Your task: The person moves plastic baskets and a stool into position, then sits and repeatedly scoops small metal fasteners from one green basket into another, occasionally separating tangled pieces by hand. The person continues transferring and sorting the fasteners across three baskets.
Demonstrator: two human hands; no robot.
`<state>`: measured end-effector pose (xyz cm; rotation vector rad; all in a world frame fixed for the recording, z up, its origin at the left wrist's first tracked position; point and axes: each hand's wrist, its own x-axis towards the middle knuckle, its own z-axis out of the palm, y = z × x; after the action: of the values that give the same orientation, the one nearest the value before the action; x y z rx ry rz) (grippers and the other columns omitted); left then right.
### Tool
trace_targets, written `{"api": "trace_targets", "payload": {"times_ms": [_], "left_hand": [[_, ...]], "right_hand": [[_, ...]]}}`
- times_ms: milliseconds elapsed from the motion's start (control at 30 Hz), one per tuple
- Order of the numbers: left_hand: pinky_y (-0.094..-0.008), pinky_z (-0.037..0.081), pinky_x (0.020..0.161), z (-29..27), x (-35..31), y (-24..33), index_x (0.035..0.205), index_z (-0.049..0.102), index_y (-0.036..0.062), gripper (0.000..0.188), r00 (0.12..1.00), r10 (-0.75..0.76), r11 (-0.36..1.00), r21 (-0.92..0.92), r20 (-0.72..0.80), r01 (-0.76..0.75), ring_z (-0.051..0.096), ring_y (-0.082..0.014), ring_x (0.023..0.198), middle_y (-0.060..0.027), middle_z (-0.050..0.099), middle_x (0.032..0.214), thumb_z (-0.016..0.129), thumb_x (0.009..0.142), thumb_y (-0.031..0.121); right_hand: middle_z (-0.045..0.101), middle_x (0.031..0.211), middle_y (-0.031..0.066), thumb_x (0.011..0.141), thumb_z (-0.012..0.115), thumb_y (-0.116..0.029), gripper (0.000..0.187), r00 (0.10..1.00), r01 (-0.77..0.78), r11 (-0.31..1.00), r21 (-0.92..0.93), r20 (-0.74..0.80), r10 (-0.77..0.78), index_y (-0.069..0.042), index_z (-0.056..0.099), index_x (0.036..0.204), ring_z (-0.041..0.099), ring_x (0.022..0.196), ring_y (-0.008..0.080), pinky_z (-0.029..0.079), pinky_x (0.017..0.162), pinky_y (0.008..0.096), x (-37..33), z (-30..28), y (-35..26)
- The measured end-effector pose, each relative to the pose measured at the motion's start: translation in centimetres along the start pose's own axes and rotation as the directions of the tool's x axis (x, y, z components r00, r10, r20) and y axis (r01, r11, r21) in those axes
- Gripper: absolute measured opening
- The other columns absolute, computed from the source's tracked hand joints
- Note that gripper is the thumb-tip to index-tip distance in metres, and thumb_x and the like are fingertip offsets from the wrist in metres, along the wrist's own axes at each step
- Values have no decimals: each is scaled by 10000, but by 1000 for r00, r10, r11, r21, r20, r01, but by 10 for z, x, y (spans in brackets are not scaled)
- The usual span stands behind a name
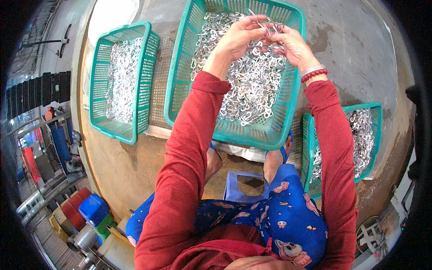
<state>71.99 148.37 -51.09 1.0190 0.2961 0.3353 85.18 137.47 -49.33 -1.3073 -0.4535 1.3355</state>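
Observation:
Above the far part of a large green plastic basket (174, 81), my two hands are close together, fingertips nearly meeting. My left hand (238, 37) pinches a small silvery metal piece between thumb and fingers. Curled fingers of my right hand (293, 45) close on several similar metal hooks, some poking out past the fingertips. Below them the basket holds a heap of S-shaped metal hooks (254, 85). The exact shape of the pieces between my fingers is partly hidden.
A smaller green basket (143, 85) of shiny metal pieces stands at the left. Another green basket (377, 135) with hooks sits at the right, partly behind my forearm. A blue plastic stool (231, 191) lies between my legs. Bins and containers (94, 209) stand at lower left.

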Motion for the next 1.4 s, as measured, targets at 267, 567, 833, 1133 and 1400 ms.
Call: {"api": "trace_targets", "payload": {"times_ms": [267, 567, 833, 1133, 1400], "left_hand": [[-303, 545, 672, -10, -5, 22, 1311, 433, 33, 512, 908, -12, 910, 371, -420, 184, 621, -162, 869, -106, 620, 1087, 614, 831, 27], [-417, 504, 866, -10, 11, 28, 1217, 429, 13, 462, 971, 98, 989, -83, -219, -119, 619, -222, 934, -158, 626, 1045, 648, 810, 0], [-360, 500, 702, 5, 1, 34, 991, 656, 75, 270, 913, 272, 355, 914, -304, 198, 640, -255, 784, -160, 652, 854, 599, 855, 302], [-205, 496, 584, -10, -22, 45, 942, 621, -14, 215, 943, 154, 618, 773, -296, 142, 644, -117, 662, -73, 661, 813, 712, 756, 43], [-288, 489, 632, -20, -52, 62, 860, 699, 31, 186, 958, 129, 341, 919, -255, 199, 641, -141, 675, -68, 680, 737, 731, 745, 172]], "right_hand": [[497, 1208, 70, 834, 621, -169, 377, 1000, -2, 976, 219, -23, 7, -156, 504, 1192, 510, 986, 226, 478, 830, 537, 6, -30, 4], [394, 1303, 86, 811, 662, -137, 775, 955, 124, 976, 179, 247, -166, -135, 218, 1446, 490, 1046, 209, 516, 806, 524, -1, 2, -1], [604, 913, 33, 928, 505, -158, 266, 962, 264, 949, 173, 17, -271, -23, 536, 1155, 598, 808, 133, 554, 730, 355, 11, 7, -15], [581, 1008, 99, 820, 522, -22, 374, 990, 19, 985, -171, 139, 5, -22, 559, 1193, 594, 799, 144, 530, 735, 267, 9, -3, -3], [635, 878, 15, 859, 647, -149, 236, 999, 46, 996, 80, 7, -47, -41, 635, 1068, 606, 746, 99, 530, 678, 242, 3, -15, 0]]}}
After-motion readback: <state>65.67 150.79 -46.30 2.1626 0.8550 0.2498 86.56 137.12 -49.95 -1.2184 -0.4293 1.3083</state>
